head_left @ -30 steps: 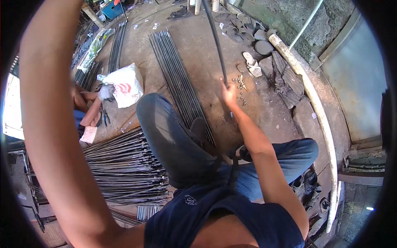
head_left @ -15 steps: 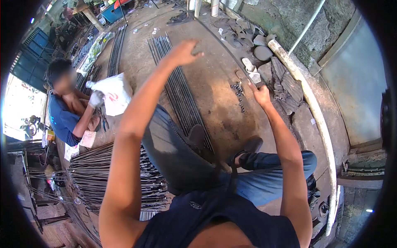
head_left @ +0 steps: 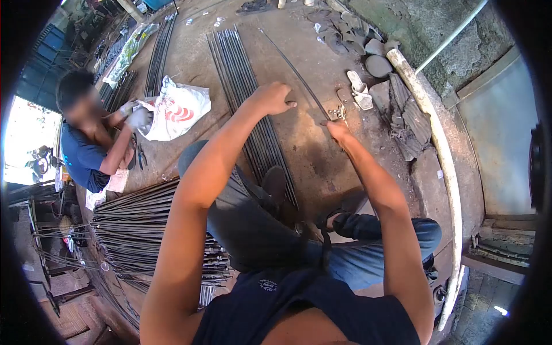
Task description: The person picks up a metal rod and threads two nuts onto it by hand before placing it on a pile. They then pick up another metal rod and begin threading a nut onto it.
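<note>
The thing in hand is a long thin metal rod [head_left: 296, 72]. Its near end is at the right hand [head_left: 338, 130], and from there it runs away over the floor [head_left: 287, 144] toward the far edge of the view, beside a flat row of rods [head_left: 244, 92] of the same kind. The right hand pinches the near end of the rod with the fingertips. The left hand [head_left: 271, 99] is a closed fist above the row of rods; I cannot tell if something is inside this grip.

I judge the rod to be stiff steel, not heavy for one piece, but long, so it probably sways and bends a little when it is held at only one end. The surface looks dark and perhaps oily, so it can slip. A better hold would be one hand at the end and the other hand more to the middle.

Just beside the right hand lie small nuts [head_left: 334, 114] on the floor, and a pair of sandals [head_left: 359, 92] is near. A big bundle of rods [head_left: 155, 230] lies at the left. Another person [head_left: 92, 138] sits there with a white bag [head_left: 175, 109], near where a long rod could swing.
</note>
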A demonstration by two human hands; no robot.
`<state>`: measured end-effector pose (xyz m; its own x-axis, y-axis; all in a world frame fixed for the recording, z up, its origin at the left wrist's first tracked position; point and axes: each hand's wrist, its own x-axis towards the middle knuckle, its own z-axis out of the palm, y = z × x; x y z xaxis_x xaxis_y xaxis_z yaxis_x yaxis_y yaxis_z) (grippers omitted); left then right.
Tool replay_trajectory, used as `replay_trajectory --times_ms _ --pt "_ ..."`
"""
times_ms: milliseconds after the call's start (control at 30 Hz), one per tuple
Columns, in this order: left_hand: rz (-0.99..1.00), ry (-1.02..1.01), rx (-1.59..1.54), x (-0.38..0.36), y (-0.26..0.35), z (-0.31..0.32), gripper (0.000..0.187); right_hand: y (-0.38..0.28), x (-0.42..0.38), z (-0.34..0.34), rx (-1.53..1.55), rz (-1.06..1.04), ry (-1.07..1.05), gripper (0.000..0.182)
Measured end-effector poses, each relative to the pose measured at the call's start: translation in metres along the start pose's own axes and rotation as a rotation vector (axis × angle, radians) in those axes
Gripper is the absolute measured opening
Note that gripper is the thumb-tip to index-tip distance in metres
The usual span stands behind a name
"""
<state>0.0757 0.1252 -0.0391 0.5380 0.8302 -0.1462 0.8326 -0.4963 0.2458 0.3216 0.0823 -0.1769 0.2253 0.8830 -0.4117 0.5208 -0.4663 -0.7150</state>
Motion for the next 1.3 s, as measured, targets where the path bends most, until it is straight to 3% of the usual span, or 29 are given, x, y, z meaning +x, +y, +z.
replay_trajectory --times_ms 67,100,333,400,467,567,633,700,733,800,833,867,933,967,1100,1167,1233,1300 --pt "0.002 -0.037 0.005 0.0 0.0 0.0 0.057 -0.008 0.013 0.01 0.249 0.218 -0.291 0.028" --pt "0.0 -0.041 -0.001 -0.001 0.001 0.0 0.057 -0.008 0.013 0.012 0.475 0.21 -0.5 0.025" --pt "-0.037 -0.065 0.12 -0.009 -0.028 0.007 0.06 -0.041 0.023 0.01 0.848 0.175 -0.849 0.025" --pt "-0.031 -0.058 0.139 -0.013 -0.029 0.011 0.063 -0.057 0.004 -0.006 0.887 0.179 -0.8 0.031" --pt "0.036 0.099 0.137 -0.015 -0.024 0.012 0.069 -0.072 -0.006 -0.02 0.914 0.17 -0.753 0.039" --pt "0.088 0.165 0.13 -0.019 -0.006 0.01 0.078 -0.083 -0.015 -0.031 1.076 0.224 -0.722 0.077" --pt "0.116 0.217 0.14 -0.022 0.011 0.009 0.081 -0.088 -0.026 -0.038 1.113 0.178 -0.656 0.079" --pt "0.328 0.388 0.129 -0.027 0.032 0.008 0.086 -0.086 -0.022 -0.041 1.147 0.117 -0.631 0.084" --pt "0.337 0.385 0.126 -0.029 0.044 0.008 0.086 -0.079 -0.007 -0.037 1.152 0.119 -0.623 0.084" --pt "0.633 0.374 0.092 -0.037 0.071 0.008 0.089 -0.083 -0.006 -0.035 1.181 -0.058 -0.603 0.086" --pt "0.688 0.43 0.121 -0.042 0.084 0.01 0.07 -0.09 -0.025 -0.044 1.167 0.05 -0.66 0.09" --pt "0.692 0.429 0.12 -0.039 0.088 0.016 0.07 -0.098 -0.037 -0.047 1.169 0.05 -0.656 0.09" --pt "0.869 0.417 0.031 -0.035 0.09 0.032 0.045 -0.106 -0.05 -0.046 1.258 0.093 -0.693 0.091" --pt "0.922 0.524 0.043 -0.037 0.095 0.029 0.027 -0.109 -0.054 -0.045 1.252 0.057 -0.72 0.092" --pt "0.939 0.494 0.116 -0.034 0.089 0.028 0.028 -0.109 -0.05 -0.038 1.264 0.107 -0.636 0.083" --pt "0.94 0.534 0.128 -0.033 0.092 0.026 0.027 -0.081 -0.021 -0.031 0.978 -0.138 -0.573 0.07" --pt "0.929 0.555 0.109 -0.032 0.091 0.024 0.027 -0.039 -0.009 -0.03 0.614 -0.183 -0.181 0.05" --pt "0.882 0.534 0.065 -0.027 0.088 0.021 0.036 0.06 0.055 -0.013 0.28 -0.172 -0.036 0.033"
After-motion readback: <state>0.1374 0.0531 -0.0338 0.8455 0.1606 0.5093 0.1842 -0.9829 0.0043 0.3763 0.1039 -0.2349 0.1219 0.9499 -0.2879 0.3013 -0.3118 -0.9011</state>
